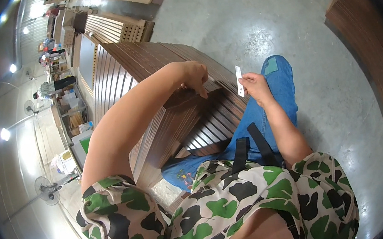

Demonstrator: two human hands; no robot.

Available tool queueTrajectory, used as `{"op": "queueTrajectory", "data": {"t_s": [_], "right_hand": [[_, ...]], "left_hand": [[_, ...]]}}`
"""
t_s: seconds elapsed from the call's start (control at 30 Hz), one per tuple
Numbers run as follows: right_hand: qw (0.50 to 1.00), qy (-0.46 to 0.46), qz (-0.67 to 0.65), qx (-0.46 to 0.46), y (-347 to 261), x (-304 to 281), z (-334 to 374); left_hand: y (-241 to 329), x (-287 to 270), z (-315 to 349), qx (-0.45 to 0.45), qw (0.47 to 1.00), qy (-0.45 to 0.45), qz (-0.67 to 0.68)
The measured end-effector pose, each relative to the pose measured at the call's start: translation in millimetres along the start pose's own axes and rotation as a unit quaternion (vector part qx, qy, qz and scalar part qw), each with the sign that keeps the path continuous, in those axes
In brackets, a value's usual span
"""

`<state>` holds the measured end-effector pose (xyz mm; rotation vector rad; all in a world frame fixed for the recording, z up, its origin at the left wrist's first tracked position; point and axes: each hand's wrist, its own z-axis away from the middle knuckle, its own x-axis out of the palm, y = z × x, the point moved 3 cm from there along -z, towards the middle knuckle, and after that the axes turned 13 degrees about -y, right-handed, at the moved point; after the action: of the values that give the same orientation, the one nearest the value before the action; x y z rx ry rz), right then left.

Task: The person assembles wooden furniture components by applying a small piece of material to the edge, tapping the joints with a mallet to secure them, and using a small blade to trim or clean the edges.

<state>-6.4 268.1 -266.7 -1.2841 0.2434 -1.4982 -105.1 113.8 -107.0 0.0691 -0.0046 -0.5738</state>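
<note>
My right hand [256, 88] pinches a thin, flat white strip [239, 82] that has small dark holes, holding it upright by my right knee. Over the stacked dark-brown boards [215, 122] is my left hand [195, 77], its fingers curled downward at the top edges of the pile. One finger points down toward the gap between the boards. What the left fingertips grip, if anything, is hidden. The boards stand on edge in slanting rows, close in front of my legs.
More brown boards [109, 81] reach away to the left, with perforated panels [134, 32] beyond. A curved-looking brown stack [363, 38] stands at the right. Grey concrete floor [314, 57] lies between. Fans [48, 189] and a distant person [54, 88] show at far left.
</note>
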Motion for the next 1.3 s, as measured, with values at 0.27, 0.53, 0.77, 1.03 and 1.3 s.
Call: {"op": "queueTrajectory", "data": {"t_s": [0.27,0.53,0.77,1.03,1.3], "right_hand": [[1.000,0.005,-0.026,0.011,-3,-2,1],[0.999,0.006,-0.038,0.022,-6,5,6],[0.998,0.002,-0.055,0.017,-12,5,10],[0.997,-0.003,-0.072,0.019,-13,5,4],[0.998,0.003,-0.047,0.037,-10,8,7]], "left_hand": [[22,-3,-36,0.017,0.987,-0.049,-0.150],[9,9,-86,0.017,0.983,-0.111,-0.142],[28,0,-86,-0.036,0.982,-0.091,-0.164],[16,5,-127,-0.046,0.981,-0.130,-0.139],[30,22,-141,-0.086,0.987,-0.075,-0.109]]}}
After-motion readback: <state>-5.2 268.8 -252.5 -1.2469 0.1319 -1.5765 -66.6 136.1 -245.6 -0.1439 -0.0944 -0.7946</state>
